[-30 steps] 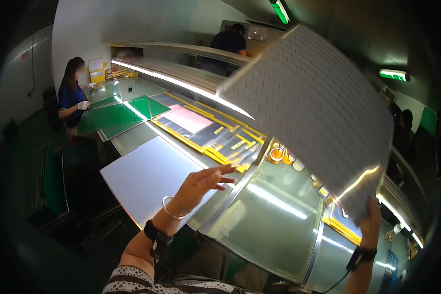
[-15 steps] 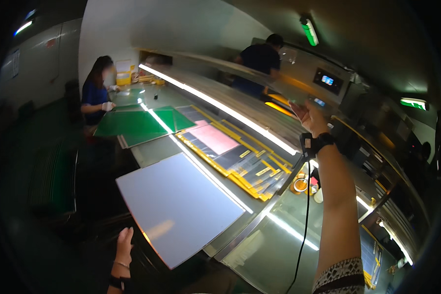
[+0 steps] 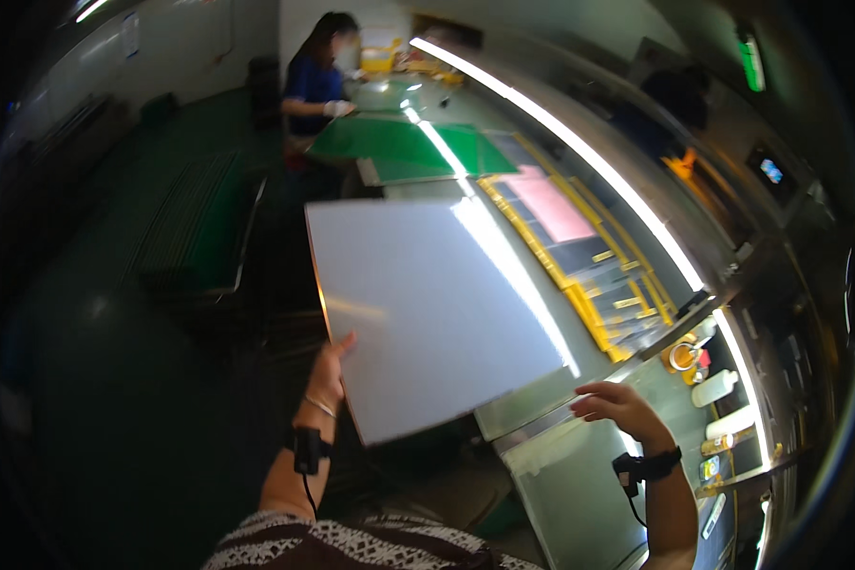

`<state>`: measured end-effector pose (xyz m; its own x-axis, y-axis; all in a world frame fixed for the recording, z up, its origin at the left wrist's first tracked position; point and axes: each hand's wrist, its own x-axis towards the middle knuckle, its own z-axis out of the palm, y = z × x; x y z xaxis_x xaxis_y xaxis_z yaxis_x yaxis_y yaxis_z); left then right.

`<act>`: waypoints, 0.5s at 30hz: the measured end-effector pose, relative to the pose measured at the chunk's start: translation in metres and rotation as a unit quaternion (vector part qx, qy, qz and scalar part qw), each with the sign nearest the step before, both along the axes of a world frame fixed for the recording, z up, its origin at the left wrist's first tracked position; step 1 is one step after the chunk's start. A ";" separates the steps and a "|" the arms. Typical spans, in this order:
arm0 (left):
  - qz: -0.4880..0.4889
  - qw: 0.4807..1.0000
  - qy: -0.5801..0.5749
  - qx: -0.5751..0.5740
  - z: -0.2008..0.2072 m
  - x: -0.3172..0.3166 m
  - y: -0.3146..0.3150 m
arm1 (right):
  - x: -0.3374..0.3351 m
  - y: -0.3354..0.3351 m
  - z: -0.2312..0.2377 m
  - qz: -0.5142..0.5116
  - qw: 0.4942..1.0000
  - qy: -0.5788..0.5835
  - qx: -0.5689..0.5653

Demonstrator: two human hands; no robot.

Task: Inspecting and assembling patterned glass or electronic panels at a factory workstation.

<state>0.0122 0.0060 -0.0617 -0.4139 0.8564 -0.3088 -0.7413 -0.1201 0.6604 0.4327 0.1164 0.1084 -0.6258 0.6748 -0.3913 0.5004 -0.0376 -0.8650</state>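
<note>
A large flat white panel [image 3: 437, 304] with thin, shiny edges lies tilted at the near end of the long bench. My left hand [image 3: 330, 369] is closed on its left edge, the thumb over the top face and the other fingers out of sight below. Past the panel's right corner, my right hand [image 3: 613, 408] hovers with fingers stretched out and apart, holding nothing. Both wrists wear black straps with a small device. Farther up the bench lies a green sheet [image 3: 408, 150]; right of it, a pink sheet [image 3: 553, 204] rests among yellow-edged dark strips.
A person [image 3: 318, 85] in a blue top and white gloves stands at the bench's far left. A bright tube light [image 3: 560, 133] runs along the bench. White bottles [image 3: 714, 388] and an amber-filled jar [image 3: 681, 357] stand at right. Green panels [image 3: 199, 223] are stacked on the left.
My left hand has come up and taken hold of the panel's left edge. The right hand has dropped from the raised machine area to beside the panel. The view has swung left.
</note>
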 end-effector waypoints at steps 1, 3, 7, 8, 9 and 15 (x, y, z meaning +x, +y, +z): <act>0.025 0.999 0.025 0.011 0.022 -0.018 -0.014 | 0.007 -0.004 -0.005 -0.041 0.999 0.000 0.011; 0.077 0.991 0.104 0.021 0.062 -0.055 -0.051 | 0.020 -0.006 -0.021 -0.093 0.993 -0.018 0.067; 0.230 0.931 0.282 -0.008 0.135 -0.093 -0.154 | 0.019 -0.007 -0.045 -0.002 0.949 -0.137 0.284; 0.259 0.914 0.310 -0.023 0.148 -0.094 -0.173 | 0.020 -0.002 -0.054 0.042 0.929 -0.165 0.330; 0.262 0.912 0.313 -0.032 0.157 -0.089 -0.186 | 0.019 0.001 -0.065 0.048 0.931 -0.162 0.323; 0.326 0.796 0.481 -0.170 0.102 -0.082 -0.227 | 0.000 0.002 -0.106 0.111 0.859 -0.416 0.278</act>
